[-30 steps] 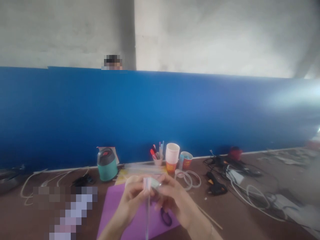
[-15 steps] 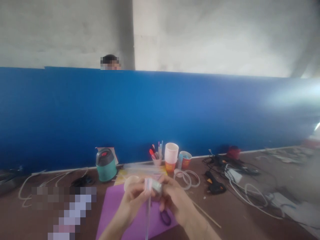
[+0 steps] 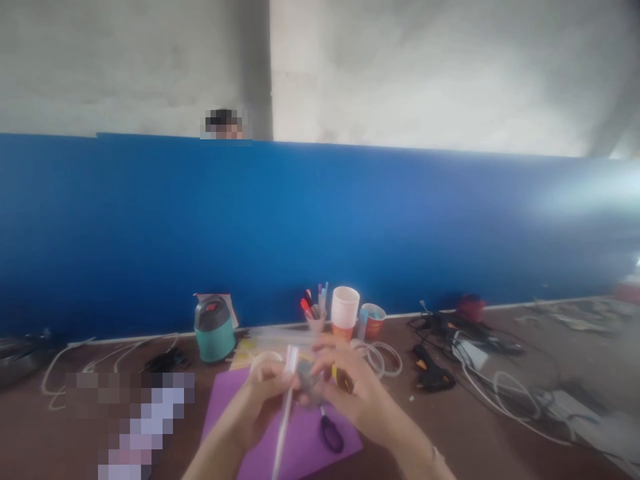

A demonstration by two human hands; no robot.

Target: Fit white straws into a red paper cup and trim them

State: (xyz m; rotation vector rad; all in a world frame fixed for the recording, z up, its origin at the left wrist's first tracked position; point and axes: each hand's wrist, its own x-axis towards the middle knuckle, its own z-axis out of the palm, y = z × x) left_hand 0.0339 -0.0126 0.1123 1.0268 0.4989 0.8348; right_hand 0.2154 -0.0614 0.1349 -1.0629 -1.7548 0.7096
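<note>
My left hand (image 3: 263, 390) pinches a narrow, whitish see-through strip (image 3: 283, 427) that hangs down toward the front edge. Between the two hands is a greyish see-through thing (image 3: 309, 381), roll-like but blurred. My right hand (image 3: 357, 390) curves around its right side, thumb near it and the other fingers raised and apart. Below the hands lies a purple sheet (image 3: 230, 400), with a dark scissors handle (image 3: 331, 433) on its right part. A yellow and dark thing (image 3: 342, 379), partly covered by my right hand, cannot be made out. A pale round thing (image 3: 266, 361) shows behind my left hand.
Stacked paper cups (image 3: 345, 307), a pen cup (image 3: 316, 320) and a red cup (image 3: 374, 321) stand by the blue partition (image 3: 320, 220). A teal container (image 3: 215, 333) is left. Ring-shaped tubing (image 3: 390, 360), a glue gun (image 3: 433, 373) and cables lie right. A person's head shows beyond.
My right hand has opened up and its fingers have lifted and spread. The strip in my left hand now slants, its top higher. More of the scissors handle shows.
</note>
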